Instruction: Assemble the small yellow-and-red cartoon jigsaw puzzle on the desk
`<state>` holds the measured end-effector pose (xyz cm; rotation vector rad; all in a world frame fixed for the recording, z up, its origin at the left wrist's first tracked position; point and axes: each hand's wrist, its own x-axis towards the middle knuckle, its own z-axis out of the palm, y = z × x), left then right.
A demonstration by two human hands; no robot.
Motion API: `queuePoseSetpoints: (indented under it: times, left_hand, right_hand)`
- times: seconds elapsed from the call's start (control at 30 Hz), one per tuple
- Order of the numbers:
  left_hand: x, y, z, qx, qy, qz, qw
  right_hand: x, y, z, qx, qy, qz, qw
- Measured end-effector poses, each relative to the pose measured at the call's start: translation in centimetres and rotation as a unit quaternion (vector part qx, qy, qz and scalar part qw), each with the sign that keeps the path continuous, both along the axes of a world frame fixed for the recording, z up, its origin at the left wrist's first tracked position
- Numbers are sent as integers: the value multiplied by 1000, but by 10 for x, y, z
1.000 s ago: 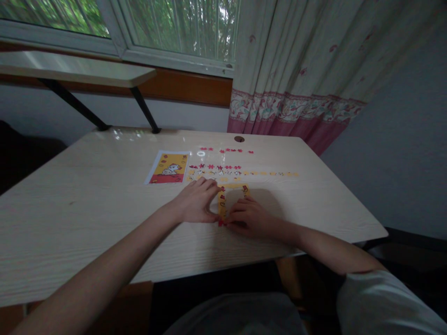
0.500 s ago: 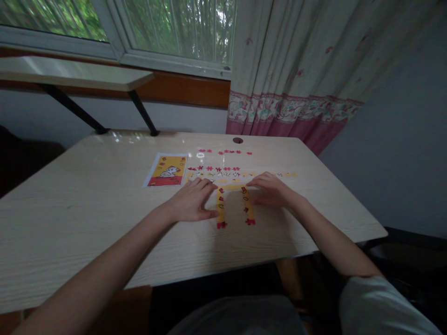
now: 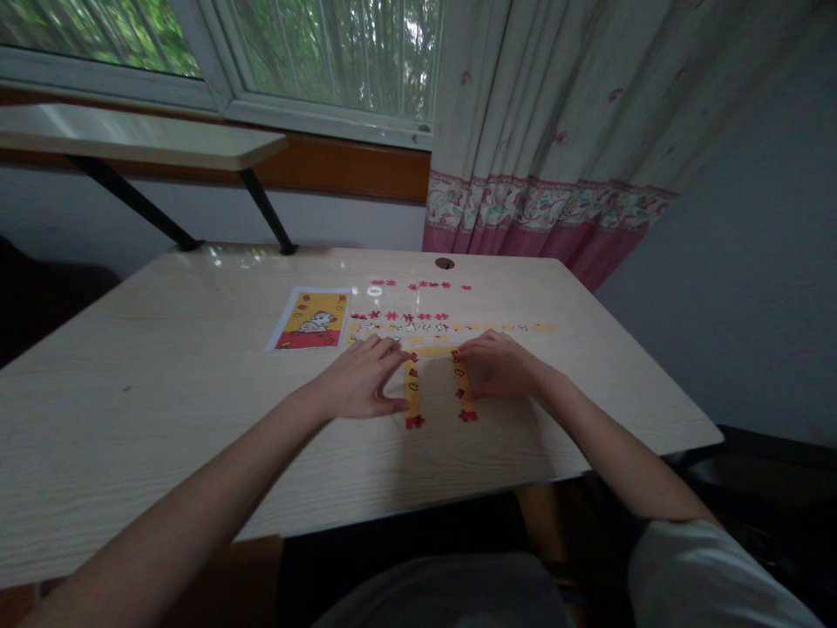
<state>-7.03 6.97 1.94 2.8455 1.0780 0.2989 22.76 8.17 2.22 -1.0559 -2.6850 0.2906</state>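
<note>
Joined jigsaw pieces [image 3: 412, 386] form a yellow U-shape with red ends, its opening towards me, lying flat on the table. My left hand [image 3: 363, 375] rests at its left side, thumb and forefinger spread apart and touching the outer edge. At the right side my right hand [image 3: 503, 365] mirrors it, its forefinger on the top right corner and its thumb lower along the right strip [image 3: 463, 384]. Neither hand is closed round a piece. Loose jigsaw pieces [image 3: 418, 317], red, white and yellow, lie in rows beyond my hands; my fingers hide some of them.
A printed picture [image 3: 312, 320] of a white cartoon animal on yellow and red lies left of the loose pieces. More red pieces [image 3: 432, 284] lie farther back, near a round cable hole [image 3: 445, 263]. A raised shelf [image 3: 144, 139] stands at the back left, below the window.
My right hand has shifted slightly left, its forefinger now over the top right corner of the joined jigsaw. The right strip has moved slightly inward; my left hand is nearly still.
</note>
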Motion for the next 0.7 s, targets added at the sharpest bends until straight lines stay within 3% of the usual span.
queuePoseSetpoints:
  times: [0.7]
  left_hand:
    - [-1, -1, 4, -1, 11, -1, 1000]
  right_hand:
    - [-4, -3, 6, -26, -29, -1, 999]
